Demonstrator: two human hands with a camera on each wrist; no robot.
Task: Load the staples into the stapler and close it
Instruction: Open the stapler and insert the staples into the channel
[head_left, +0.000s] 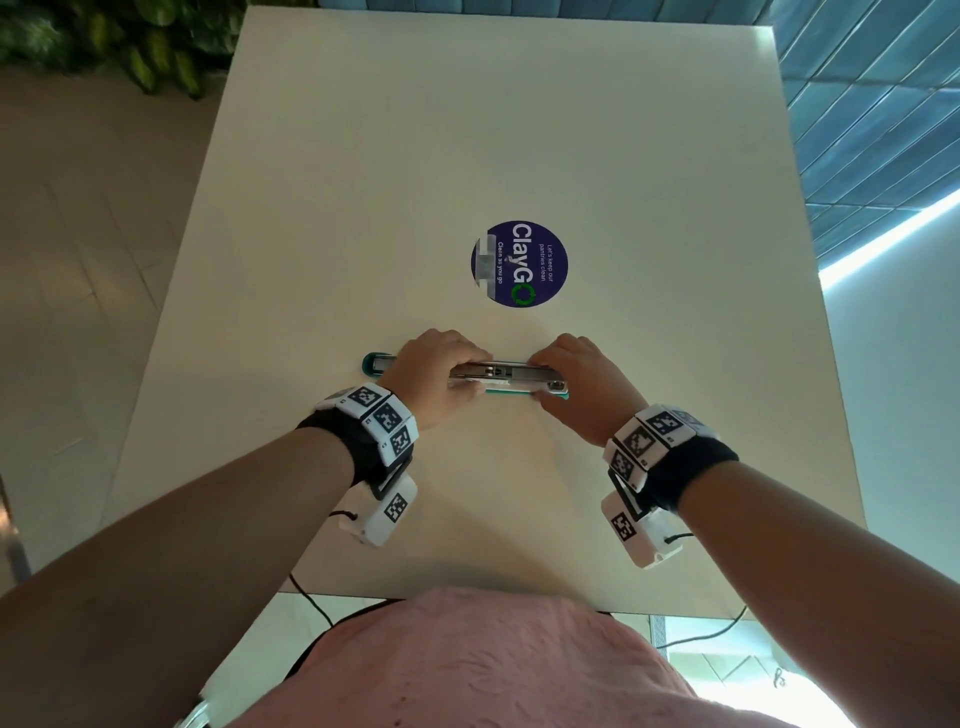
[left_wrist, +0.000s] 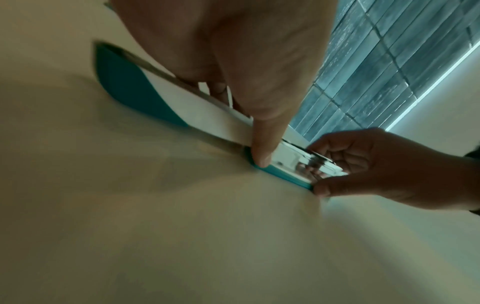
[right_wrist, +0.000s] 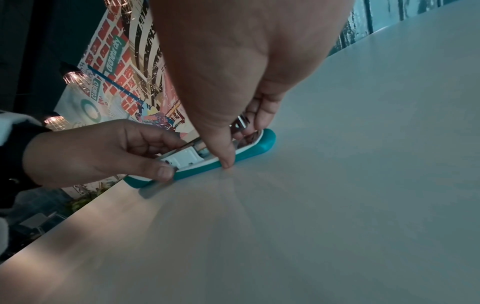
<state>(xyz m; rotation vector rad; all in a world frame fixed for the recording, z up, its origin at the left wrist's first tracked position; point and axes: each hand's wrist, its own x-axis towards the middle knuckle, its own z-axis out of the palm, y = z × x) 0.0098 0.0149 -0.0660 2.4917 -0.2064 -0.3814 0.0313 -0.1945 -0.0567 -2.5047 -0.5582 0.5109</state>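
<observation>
Both hands gripping open stapler (head_left: 511, 378), left hand (head_left: 434, 371), right hand (head_left: 582, 384)

The stapler (head_left: 511, 382) looks like teal and white plastic with a shiny metal channel on top. The table (head_left: 467, 156) under it is smooth, matt, cream. Glossy round sticker (head_left: 519, 264) just beyond the stapler.

From overhead we look down the table (head_left: 519, 130); our wrist views, close and opposed, share the stapler (left_wrist: 283, 156).
</observation>
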